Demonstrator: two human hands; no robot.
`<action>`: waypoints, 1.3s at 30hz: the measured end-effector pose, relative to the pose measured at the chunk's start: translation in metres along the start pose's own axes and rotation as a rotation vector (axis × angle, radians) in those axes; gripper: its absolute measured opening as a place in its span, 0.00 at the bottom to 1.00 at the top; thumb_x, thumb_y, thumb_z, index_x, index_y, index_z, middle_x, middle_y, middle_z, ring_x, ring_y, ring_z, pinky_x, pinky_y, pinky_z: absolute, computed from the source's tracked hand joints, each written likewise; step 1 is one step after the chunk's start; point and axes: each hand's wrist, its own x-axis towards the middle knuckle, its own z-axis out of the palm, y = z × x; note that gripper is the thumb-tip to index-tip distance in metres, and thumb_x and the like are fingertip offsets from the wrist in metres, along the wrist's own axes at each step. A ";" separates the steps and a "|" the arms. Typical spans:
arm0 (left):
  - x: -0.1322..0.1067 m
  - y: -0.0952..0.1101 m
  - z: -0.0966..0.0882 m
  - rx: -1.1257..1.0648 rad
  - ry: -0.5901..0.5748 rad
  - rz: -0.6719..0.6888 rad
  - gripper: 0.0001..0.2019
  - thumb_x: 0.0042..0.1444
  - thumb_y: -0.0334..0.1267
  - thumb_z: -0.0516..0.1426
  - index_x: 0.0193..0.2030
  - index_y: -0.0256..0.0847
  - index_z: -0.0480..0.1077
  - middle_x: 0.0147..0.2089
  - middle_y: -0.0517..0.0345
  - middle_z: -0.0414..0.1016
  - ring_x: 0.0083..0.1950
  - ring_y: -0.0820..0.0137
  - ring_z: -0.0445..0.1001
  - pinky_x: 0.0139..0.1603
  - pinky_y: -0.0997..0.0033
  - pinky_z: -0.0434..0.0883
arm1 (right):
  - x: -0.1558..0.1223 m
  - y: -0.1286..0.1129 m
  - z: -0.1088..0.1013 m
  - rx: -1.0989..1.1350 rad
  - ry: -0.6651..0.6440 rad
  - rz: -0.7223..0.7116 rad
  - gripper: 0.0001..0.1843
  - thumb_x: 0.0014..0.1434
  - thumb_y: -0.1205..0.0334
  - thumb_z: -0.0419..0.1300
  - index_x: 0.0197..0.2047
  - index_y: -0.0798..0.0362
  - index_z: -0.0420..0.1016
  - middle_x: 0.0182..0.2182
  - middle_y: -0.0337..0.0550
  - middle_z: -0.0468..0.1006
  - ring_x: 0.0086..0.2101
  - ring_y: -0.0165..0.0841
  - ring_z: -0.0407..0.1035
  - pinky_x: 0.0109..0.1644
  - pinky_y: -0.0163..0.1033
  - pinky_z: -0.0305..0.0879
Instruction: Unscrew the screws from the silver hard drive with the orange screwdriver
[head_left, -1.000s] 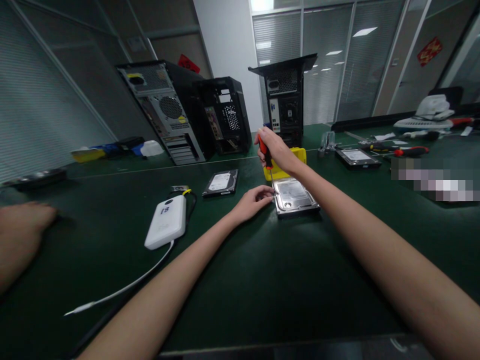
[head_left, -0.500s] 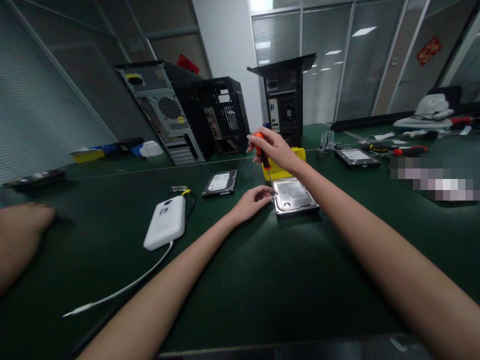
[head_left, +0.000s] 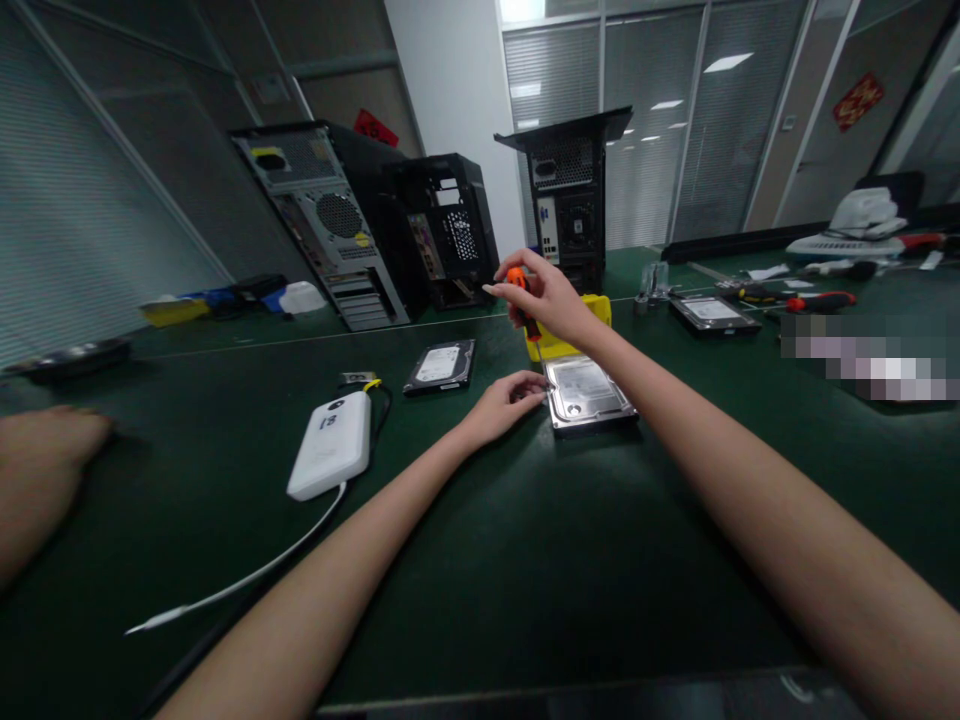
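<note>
My right hand [head_left: 556, 300] is closed around a screwdriver [head_left: 530, 325] with an orange and black handle, its thumb and forefinger partly stretched out. The steep shaft runs down to the left edge of a silver hard drive [head_left: 592, 392] lying on the table; where exactly the tip sits is too small to tell. Curled against that same edge, my left hand [head_left: 510, 403] steadies the drive with its fingertips beside the screwdriver tip. Behind the drive a yellow case [head_left: 598, 310] stands, partly covered by my right hand and wrist.
Another hard drive [head_left: 441, 367] and a white device [head_left: 331, 445] with a cable lie left on the green table [head_left: 465, 600]. Computer towers [head_left: 341, 215] stand behind. A third drive [head_left: 712, 314] and red-handled pliers [head_left: 821, 301] lie right. Another person's hand [head_left: 56, 440] rests far left.
The fingers of my right hand have opened slightly on the screwdriver handle, with thumb and forefinger reaching a little further left. My left hand and the hard drive have stayed in place.
</note>
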 end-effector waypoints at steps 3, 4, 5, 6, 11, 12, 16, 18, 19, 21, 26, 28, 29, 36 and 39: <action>0.000 -0.001 0.000 0.005 0.000 0.001 0.15 0.58 0.40 0.55 0.50 0.36 0.69 0.44 0.51 0.74 0.42 0.68 0.71 0.45 0.67 0.68 | -0.002 -0.003 0.000 -0.044 0.016 -0.031 0.16 0.57 0.48 0.58 0.42 0.49 0.63 0.24 0.33 0.66 0.22 0.25 0.63 0.26 0.33 0.62; 0.000 -0.001 0.000 0.006 0.002 0.002 0.15 0.58 0.40 0.54 0.50 0.36 0.70 0.44 0.51 0.74 0.42 0.68 0.71 0.45 0.67 0.68 | -0.003 -0.004 -0.001 -0.057 0.018 -0.033 0.15 0.58 0.48 0.57 0.41 0.49 0.64 0.24 0.33 0.66 0.22 0.25 0.63 0.26 0.33 0.62; 0.000 -0.002 0.000 0.005 0.002 0.004 0.15 0.58 0.40 0.54 0.50 0.36 0.69 0.44 0.51 0.74 0.42 0.68 0.71 0.45 0.67 0.68 | -0.003 -0.005 -0.001 -0.068 0.019 -0.031 0.15 0.58 0.47 0.56 0.40 0.49 0.64 0.24 0.33 0.66 0.21 0.25 0.62 0.26 0.33 0.62; 0.000 -0.002 0.000 0.004 0.001 0.005 0.15 0.58 0.40 0.54 0.50 0.36 0.69 0.44 0.51 0.74 0.42 0.68 0.71 0.45 0.66 0.68 | -0.003 -0.006 -0.001 -0.076 0.021 -0.028 0.15 0.58 0.47 0.56 0.38 0.49 0.64 0.23 0.33 0.65 0.21 0.25 0.62 0.26 0.33 0.61; 0.000 -0.001 0.000 0.004 0.000 0.002 0.16 0.58 0.40 0.55 0.51 0.35 0.69 0.44 0.50 0.74 0.43 0.67 0.71 0.46 0.65 0.68 | -0.003 -0.004 0.000 -0.062 0.019 -0.021 0.19 0.57 0.41 0.54 0.34 0.49 0.60 0.20 0.33 0.64 0.20 0.26 0.61 0.23 0.33 0.59; 0.000 -0.001 0.000 0.006 0.001 0.002 0.16 0.58 0.40 0.55 0.51 0.35 0.69 0.45 0.50 0.74 0.43 0.67 0.71 0.46 0.65 0.68 | -0.003 -0.003 0.000 -0.053 0.017 -0.019 0.20 0.58 0.40 0.52 0.34 0.49 0.59 0.20 0.33 0.64 0.19 0.26 0.61 0.22 0.33 0.59; 0.000 -0.001 0.000 0.001 -0.002 0.003 0.16 0.58 0.40 0.55 0.51 0.35 0.69 0.45 0.50 0.74 0.43 0.68 0.71 0.46 0.65 0.68 | -0.004 0.000 -0.001 0.001 0.002 -0.012 0.23 0.61 0.37 0.43 0.34 0.50 0.59 0.20 0.34 0.64 0.19 0.25 0.62 0.23 0.32 0.59; 0.000 -0.002 0.000 -0.006 -0.004 0.003 0.16 0.58 0.40 0.55 0.51 0.35 0.69 0.44 0.51 0.74 0.43 0.68 0.71 0.46 0.65 0.68 | -0.005 0.001 -0.003 0.012 0.001 -0.012 0.23 0.62 0.38 0.41 0.36 0.50 0.59 0.21 0.34 0.64 0.19 0.24 0.62 0.23 0.32 0.59; 0.000 -0.002 0.000 -0.010 -0.004 0.004 0.16 0.58 0.40 0.55 0.51 0.35 0.69 0.44 0.51 0.74 0.43 0.68 0.71 0.46 0.65 0.68 | -0.005 0.001 -0.003 0.010 0.003 -0.012 0.23 0.63 0.39 0.41 0.36 0.50 0.59 0.22 0.34 0.65 0.19 0.24 0.62 0.23 0.31 0.59; 0.000 -0.003 0.001 -0.016 -0.006 0.005 0.16 0.58 0.40 0.55 0.51 0.35 0.69 0.44 0.50 0.74 0.43 0.68 0.72 0.47 0.65 0.68 | -0.005 0.002 -0.004 0.001 0.005 -0.011 0.22 0.63 0.40 0.41 0.36 0.50 0.59 0.22 0.34 0.66 0.20 0.24 0.62 0.23 0.31 0.59; 0.000 -0.004 0.001 -0.017 -0.007 0.006 0.16 0.58 0.41 0.55 0.51 0.36 0.69 0.45 0.51 0.74 0.43 0.68 0.71 0.47 0.65 0.68 | -0.002 0.002 -0.005 0.002 -0.014 -0.004 0.19 0.63 0.41 0.45 0.36 0.49 0.59 0.23 0.35 0.67 0.20 0.26 0.63 0.23 0.32 0.59; 0.000 -0.004 0.001 -0.017 -0.005 -0.001 0.17 0.58 0.41 0.55 0.51 0.36 0.69 0.45 0.51 0.74 0.43 0.68 0.71 0.47 0.65 0.68 | -0.001 0.002 -0.005 0.010 -0.025 0.000 0.19 0.62 0.41 0.47 0.35 0.49 0.59 0.23 0.35 0.67 0.21 0.26 0.64 0.23 0.32 0.60; 0.000 -0.003 0.001 -0.018 -0.004 -0.004 0.17 0.58 0.41 0.55 0.51 0.36 0.69 0.45 0.51 0.74 0.43 0.68 0.71 0.47 0.65 0.68 | 0.000 0.002 -0.006 0.013 -0.028 0.000 0.19 0.62 0.41 0.47 0.35 0.49 0.59 0.23 0.35 0.67 0.21 0.26 0.64 0.24 0.32 0.60; -0.001 0.001 0.000 -0.010 -0.006 -0.018 0.16 0.58 0.41 0.55 0.51 0.36 0.69 0.44 0.51 0.74 0.42 0.67 0.71 0.45 0.66 0.68 | -0.001 0.000 -0.005 0.011 -0.009 0.004 0.21 0.58 0.39 0.51 0.33 0.50 0.59 0.23 0.35 0.67 0.21 0.25 0.63 0.25 0.32 0.62; -0.001 0.002 0.000 -0.005 -0.004 -0.015 0.16 0.58 0.40 0.55 0.51 0.35 0.69 0.44 0.51 0.74 0.42 0.68 0.71 0.46 0.66 0.68 | -0.001 -0.002 -0.004 0.008 -0.009 0.009 0.21 0.57 0.38 0.52 0.33 0.49 0.59 0.22 0.35 0.67 0.21 0.25 0.63 0.24 0.32 0.62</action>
